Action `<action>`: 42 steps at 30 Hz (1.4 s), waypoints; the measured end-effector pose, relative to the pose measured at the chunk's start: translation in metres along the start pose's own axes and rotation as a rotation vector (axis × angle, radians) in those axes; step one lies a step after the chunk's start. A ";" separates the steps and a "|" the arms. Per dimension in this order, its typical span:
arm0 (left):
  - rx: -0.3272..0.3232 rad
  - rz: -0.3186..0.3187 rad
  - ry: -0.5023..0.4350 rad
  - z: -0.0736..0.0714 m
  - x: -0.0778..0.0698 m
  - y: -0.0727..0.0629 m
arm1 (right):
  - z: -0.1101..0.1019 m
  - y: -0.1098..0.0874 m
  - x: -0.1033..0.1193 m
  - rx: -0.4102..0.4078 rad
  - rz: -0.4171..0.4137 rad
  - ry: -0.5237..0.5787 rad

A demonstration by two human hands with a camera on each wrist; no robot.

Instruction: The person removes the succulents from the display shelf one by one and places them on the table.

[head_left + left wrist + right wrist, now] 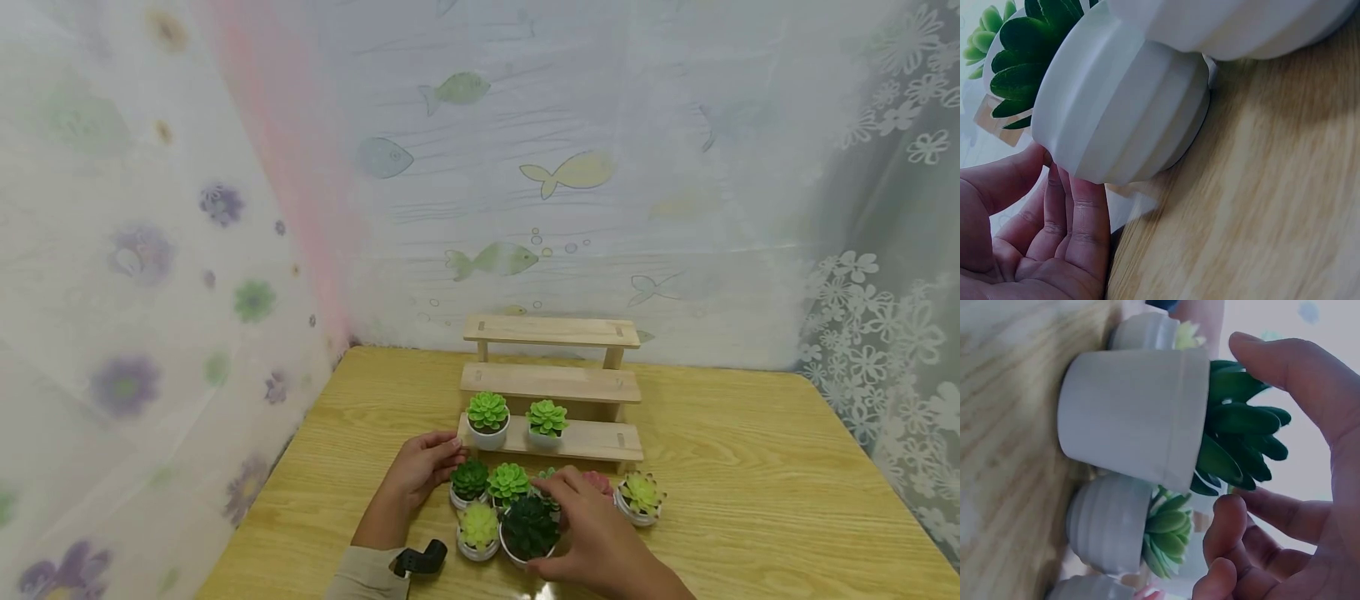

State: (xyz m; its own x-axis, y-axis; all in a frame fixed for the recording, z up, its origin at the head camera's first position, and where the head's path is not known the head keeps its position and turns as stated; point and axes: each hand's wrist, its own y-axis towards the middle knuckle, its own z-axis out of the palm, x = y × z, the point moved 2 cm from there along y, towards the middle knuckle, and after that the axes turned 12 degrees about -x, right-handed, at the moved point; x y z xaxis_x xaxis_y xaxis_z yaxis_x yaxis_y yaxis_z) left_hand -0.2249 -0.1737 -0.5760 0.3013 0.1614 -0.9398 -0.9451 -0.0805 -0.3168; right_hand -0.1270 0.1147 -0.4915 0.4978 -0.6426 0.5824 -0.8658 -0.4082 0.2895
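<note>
My right hand [600,533] is spread around a dark green succulent [530,527] in a smooth white pot [1135,415] on the table. In the right wrist view its thumb and fingers stand on opposite sides of the leaves. My left hand [423,465], fingers loosely extended, is at the left end of the wooden tiered stand's bottom step [592,439]. In the left wrist view its fingertips are partly hidden behind a ribbed white pot [1122,112] of another dark green succulent [470,479]. Two bright green succulents, one left [487,414] and one right [547,421], stand on that step.
Near the hands stand a bright green succulent [509,483], a yellow-green one [478,527], a pink one [597,482] and a yellow one [642,496]. The stand's middle step [551,383] and top step [551,331] rise behind, before a fish-patterned curtain [675,275].
</note>
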 end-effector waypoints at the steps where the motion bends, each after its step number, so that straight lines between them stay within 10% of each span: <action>1: -0.002 -0.001 0.000 0.000 0.000 0.000 | -0.001 0.001 0.000 -0.001 0.012 0.012; 27: -0.002 0.000 0.007 0.001 0.002 0.000 | -0.026 0.039 -0.017 -0.329 0.128 0.014; 42: -0.012 0.006 -0.003 0.001 0.000 -0.001 | -0.022 0.059 -0.035 -0.292 0.245 0.008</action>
State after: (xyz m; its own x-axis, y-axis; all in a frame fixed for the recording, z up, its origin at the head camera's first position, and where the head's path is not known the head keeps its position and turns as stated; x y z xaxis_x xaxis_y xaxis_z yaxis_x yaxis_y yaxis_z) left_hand -0.2239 -0.1725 -0.5757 0.2955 0.1638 -0.9412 -0.9452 -0.0934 -0.3130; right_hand -0.1969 0.1275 -0.4776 0.2745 -0.6929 0.6667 -0.9380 -0.0403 0.3442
